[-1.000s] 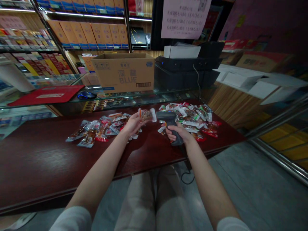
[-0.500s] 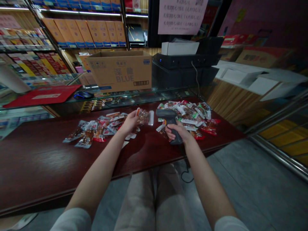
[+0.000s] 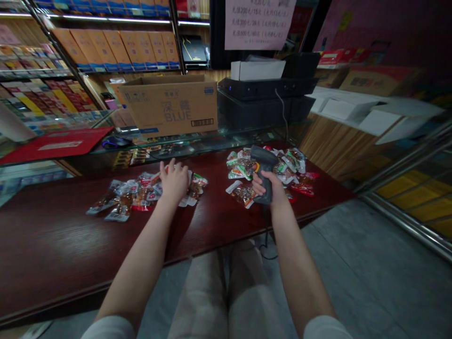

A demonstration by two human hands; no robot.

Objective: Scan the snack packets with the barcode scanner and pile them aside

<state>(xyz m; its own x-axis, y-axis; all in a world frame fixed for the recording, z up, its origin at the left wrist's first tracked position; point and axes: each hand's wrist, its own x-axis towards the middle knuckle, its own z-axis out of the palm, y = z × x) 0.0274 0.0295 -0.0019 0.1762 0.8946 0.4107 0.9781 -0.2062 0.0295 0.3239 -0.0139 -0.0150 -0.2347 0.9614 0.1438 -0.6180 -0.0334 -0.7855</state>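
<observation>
My left hand (image 3: 174,181) rests on the left heap of clear snack packets (image 3: 123,197), fingers spread and pointing away from me. Its palm side is hidden, and I see no packet gripped in it. In my right hand (image 3: 273,188) is a dark grey barcode scanner (image 3: 264,157), held by its handle with a finger near the orange trigger. The scanner is tilted, its head over the right heap of packets (image 3: 238,162). One packet (image 3: 242,193) lies at that heap's near left edge, just left of my right hand.
The dark red tabletop (image 3: 70,240) carries both heaps. Behind it, a glass counter holds a cardboard box (image 3: 173,108), a red folder (image 3: 60,143), a mouse (image 3: 116,142) and black equipment (image 3: 264,106). The scanner's cable (image 3: 266,230) hangs over the front edge.
My left hand has moved left from the middle onto the left heap, and the packet it held is out of its fingers. My right hand has shifted slightly right, tilting the scanner.
</observation>
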